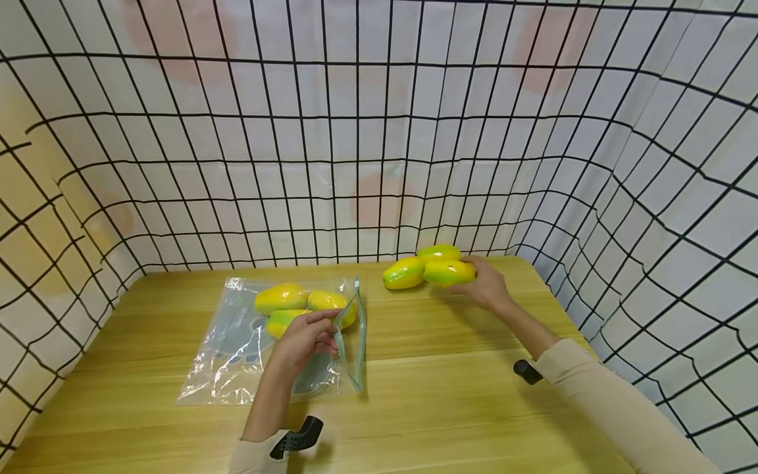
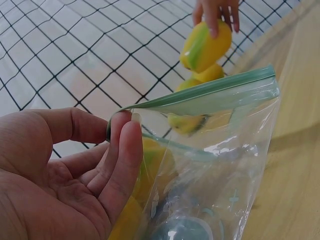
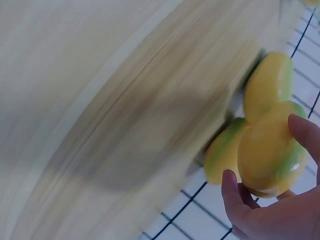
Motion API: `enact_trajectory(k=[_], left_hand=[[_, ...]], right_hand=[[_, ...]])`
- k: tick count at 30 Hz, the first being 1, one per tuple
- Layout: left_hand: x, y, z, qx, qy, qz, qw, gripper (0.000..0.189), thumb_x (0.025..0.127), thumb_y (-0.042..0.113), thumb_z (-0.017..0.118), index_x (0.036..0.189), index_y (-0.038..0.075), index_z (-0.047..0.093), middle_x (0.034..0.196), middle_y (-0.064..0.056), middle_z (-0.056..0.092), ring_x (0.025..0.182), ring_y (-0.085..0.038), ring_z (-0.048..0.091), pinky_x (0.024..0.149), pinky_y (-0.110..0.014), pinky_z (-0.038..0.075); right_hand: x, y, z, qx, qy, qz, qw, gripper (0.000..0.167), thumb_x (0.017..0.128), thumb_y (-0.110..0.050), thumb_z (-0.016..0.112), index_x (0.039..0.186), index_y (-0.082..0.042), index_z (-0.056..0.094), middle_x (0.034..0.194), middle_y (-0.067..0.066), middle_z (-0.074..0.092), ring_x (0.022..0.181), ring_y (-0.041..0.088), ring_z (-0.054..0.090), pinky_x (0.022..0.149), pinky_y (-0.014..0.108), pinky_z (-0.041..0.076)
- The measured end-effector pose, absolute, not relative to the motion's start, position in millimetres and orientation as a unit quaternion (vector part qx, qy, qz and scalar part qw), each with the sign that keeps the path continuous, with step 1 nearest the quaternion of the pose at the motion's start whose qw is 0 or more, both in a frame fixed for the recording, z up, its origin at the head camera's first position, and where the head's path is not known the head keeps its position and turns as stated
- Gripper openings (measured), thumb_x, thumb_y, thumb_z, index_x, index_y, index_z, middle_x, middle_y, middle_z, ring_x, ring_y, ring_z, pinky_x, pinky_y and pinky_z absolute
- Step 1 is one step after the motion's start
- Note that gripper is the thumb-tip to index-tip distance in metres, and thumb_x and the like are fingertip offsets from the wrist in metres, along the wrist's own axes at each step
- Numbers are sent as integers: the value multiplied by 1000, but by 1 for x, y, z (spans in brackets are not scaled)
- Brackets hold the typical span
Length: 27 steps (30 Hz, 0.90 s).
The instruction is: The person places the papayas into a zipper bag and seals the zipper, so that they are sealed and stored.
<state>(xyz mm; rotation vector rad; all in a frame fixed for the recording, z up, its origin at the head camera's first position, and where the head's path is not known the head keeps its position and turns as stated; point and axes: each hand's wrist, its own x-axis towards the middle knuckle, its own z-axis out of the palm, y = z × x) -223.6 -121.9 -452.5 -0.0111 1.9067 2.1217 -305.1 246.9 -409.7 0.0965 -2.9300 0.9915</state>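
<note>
My left hand [image 1: 303, 342] pinches the rim of a clear zip bag [image 1: 204, 378] between thumb and fingers. Its green-edged mouth [image 2: 220, 90] gapes toward the right. Inside the bag lie three yellow-green mangoes [image 1: 280, 299], partly behind the left hand in the head view. Farther back on the right, my right hand [image 1: 488, 284] grips a mango [image 3: 270, 150] by its sides, thumb and fingers around it. Two more mangoes, one at the left [image 1: 404, 273] and one behind [image 1: 439, 252], sit close beside the held one.
Everything lies on a wooden table [image 1: 426, 395]. A black wire grid [image 1: 355, 118] with white cloth behind it rises along the back and both sides, close behind the mangoes at the far edge. A black strap mount [image 1: 299, 438] sits on the left wrist.
</note>
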Motion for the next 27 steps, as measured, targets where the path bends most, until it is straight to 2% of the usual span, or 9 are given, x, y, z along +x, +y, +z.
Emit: enact_trajectory(k=[7, 16, 27], left_hand=[[-223, -122, -453, -1, 661, 737, 144, 48, 94, 1, 53, 141, -8, 53, 79, -5, 61, 55, -11, 63, 59, -23, 60], [-224, -122, -452, -1, 658, 739, 146, 48, 94, 1, 52, 141, -8, 53, 83, -6, 62, 55, -11, 64, 59, -23, 60], [-224, -122, -453, -2, 657, 739, 147, 48, 94, 1, 54, 141, -7, 53, 81, -6, 61, 55, -11, 64, 60, -24, 61]], right_hand=[[-293, 224, -403, 67, -940, 335, 18, 78, 83, -26, 83, 147, -2, 46, 150, 24, 48, 134, 44, 49, 113, 58, 41], [-273, 192, -398, 88, -927, 362, -33, 75, 80, -27, 85, 145, -10, 51, 138, 20, 59, 121, 38, 56, 100, 52, 50], [-254, 160, -403, 133, -926, 344, -72, 72, 75, -26, 89, 138, -11, 58, 133, 13, 63, 114, 33, 58, 97, 49, 52]])
